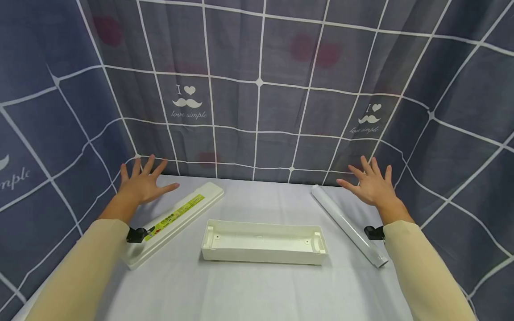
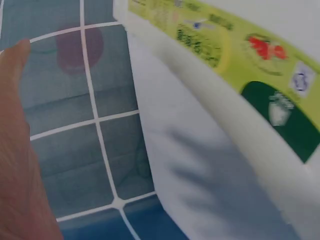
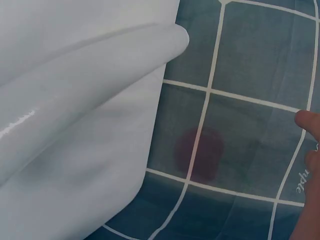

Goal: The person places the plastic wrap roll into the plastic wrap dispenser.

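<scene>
My left hand [image 1: 140,185] is raised with fingers spread and holds nothing. It hovers beside a long white plastic lid [image 1: 160,243] with a yellow-green label [image 1: 175,216], which slants across the left of the table. On the other side, my right hand [image 1: 374,187] is also spread and bare, just beyond a shiny white roll [image 1: 347,225]. The roll lies diagonally; the right wrist view shows its rounded far end near the table edge. Between the hands sits an off-white, open-topped long box [image 1: 265,255], its hollow facing up with small holders at both ends.
A white cloth covers the table [image 1: 261,294]. Behind and on both sides hangs a dark grey-blue curtain [image 1: 237,102] with a white grid, meeting the table's far edge. A black wrist mount [image 1: 136,235] sits at the left cuff and another [image 1: 373,232] at the right.
</scene>
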### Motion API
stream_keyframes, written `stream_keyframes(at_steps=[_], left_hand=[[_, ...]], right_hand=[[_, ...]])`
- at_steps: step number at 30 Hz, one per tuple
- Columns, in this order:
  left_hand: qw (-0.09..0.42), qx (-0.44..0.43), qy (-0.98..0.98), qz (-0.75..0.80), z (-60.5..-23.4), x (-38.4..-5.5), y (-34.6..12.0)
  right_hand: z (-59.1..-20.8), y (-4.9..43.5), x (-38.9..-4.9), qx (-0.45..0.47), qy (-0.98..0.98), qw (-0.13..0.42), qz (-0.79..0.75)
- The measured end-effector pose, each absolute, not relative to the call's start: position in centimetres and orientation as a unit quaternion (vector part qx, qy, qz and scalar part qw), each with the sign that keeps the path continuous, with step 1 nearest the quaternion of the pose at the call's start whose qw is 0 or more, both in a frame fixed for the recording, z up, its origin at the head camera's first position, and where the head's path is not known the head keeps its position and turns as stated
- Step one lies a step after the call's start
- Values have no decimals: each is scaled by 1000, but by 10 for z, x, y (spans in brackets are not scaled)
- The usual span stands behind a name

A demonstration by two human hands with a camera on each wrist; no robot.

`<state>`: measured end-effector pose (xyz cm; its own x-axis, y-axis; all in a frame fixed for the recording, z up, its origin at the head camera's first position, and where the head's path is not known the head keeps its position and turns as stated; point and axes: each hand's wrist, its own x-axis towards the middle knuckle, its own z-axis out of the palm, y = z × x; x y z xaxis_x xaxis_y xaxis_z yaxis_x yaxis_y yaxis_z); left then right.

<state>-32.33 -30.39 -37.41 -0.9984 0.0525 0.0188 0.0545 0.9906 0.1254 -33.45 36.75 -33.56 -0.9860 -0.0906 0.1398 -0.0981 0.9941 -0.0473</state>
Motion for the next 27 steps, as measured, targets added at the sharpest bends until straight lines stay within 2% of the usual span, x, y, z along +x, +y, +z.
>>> stream_keyframes(at_steps=[13, 21, 27], left_hand=[[33, -46, -997, -45, -399, -305, -294], [62, -76, -994, -53, -413, -288, -274], [70, -103, -989, -78, -421, -278, -253]], right_hand=[[-364, 361, -307, 73, -991, 110, 20], [-382, 358, -291, 94, -986, 133, 18], [-397, 358, -280, 102, -986, 130, 28]])
